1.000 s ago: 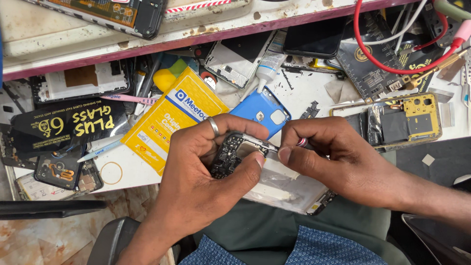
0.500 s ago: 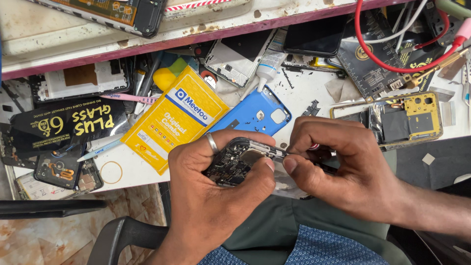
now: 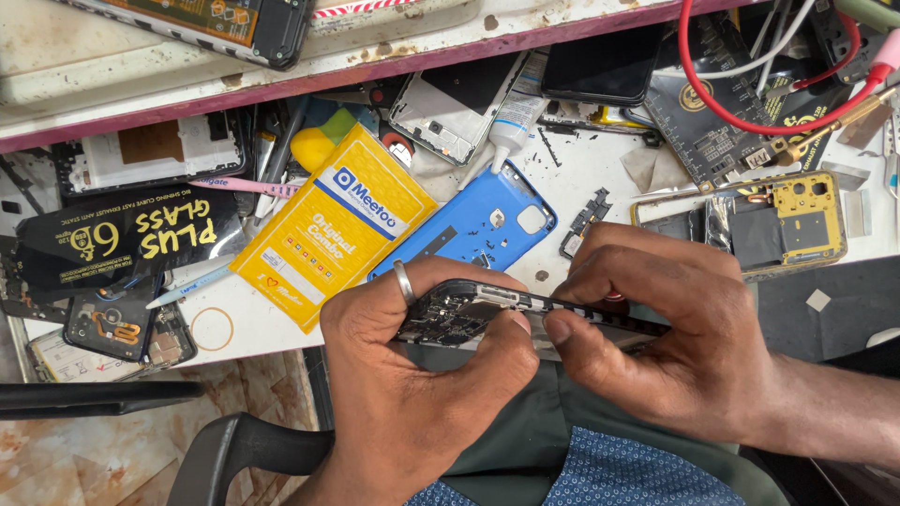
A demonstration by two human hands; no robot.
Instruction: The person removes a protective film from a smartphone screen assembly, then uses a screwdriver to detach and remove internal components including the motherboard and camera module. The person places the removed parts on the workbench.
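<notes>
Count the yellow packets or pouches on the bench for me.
1: a yellow packet lying flat above the left hand, beside the blue phone back cover. Clutter may hide others.

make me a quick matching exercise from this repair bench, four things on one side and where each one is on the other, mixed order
Things:
1. opened black phone frame with bare circuit board
2. blue plastic phone back cover
3. yellow cardboard packet
4. red cable loop

Places:
A. top right of the bench
B. lying left of the blue cover
C. held between both hands, left hand and right hand
D. on the white bench just above the hands

Pairs: 1-C, 2-D, 3-B, 4-A
</notes>
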